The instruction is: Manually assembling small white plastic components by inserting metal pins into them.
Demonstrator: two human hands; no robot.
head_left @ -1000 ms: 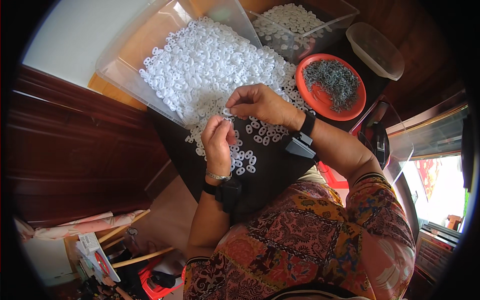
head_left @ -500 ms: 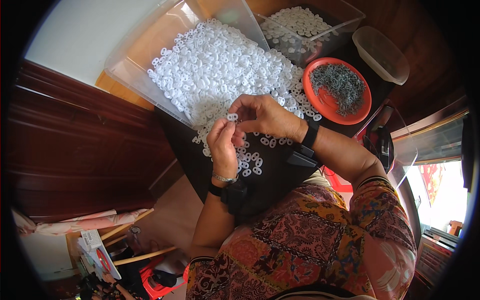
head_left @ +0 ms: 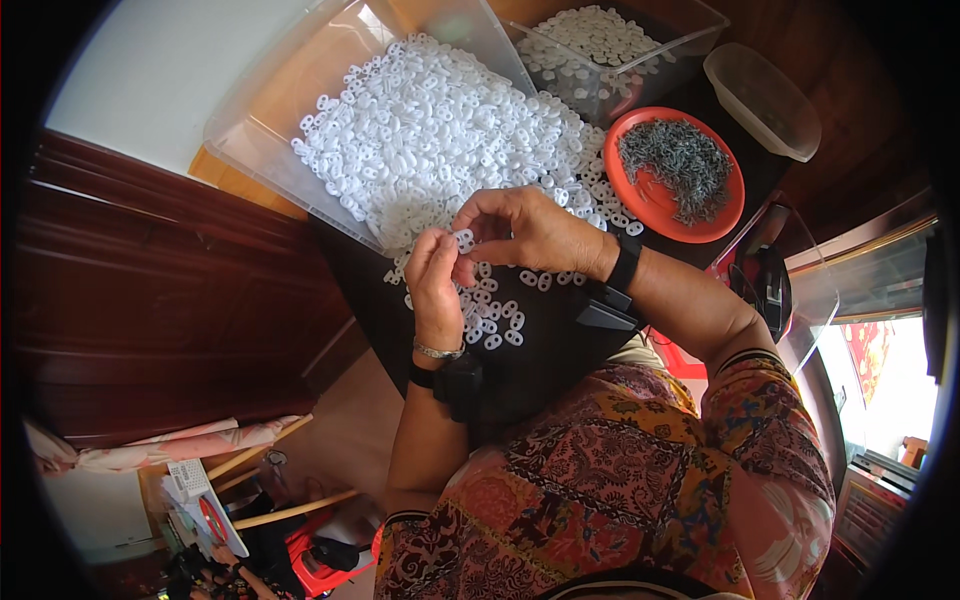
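Observation:
Between my fingertips is a small white oval plastic piece with two holes [head_left: 464, 240]. My left hand [head_left: 435, 285] pinches it from the left, and my right hand [head_left: 530, 232] closes on it from the right with thumb and forefinger. Whether a small metal part is also between the fingers is hidden. Just beyond my hands lies a large heap of the same white pieces [head_left: 440, 130], spilling out of a clear plastic bin [head_left: 265, 125]. Several loose pieces [head_left: 492, 318] lie on the black tabletop [head_left: 560, 330] below my hands.
On the right a red plate [head_left: 655, 215] bears a pile of small grey metal parts [head_left: 680, 165]. Behind it stands a clear box [head_left: 690, 45] with more white pieces [head_left: 590, 40]. An oblong translucent tub [head_left: 765, 100] sits at far right. Dark wood panelling [head_left: 170, 280] borders the left.
My left hand has shifted slightly left and up, its fingers rolling against the white piece. The piece is tilted more now. My right hand has hardly moved.

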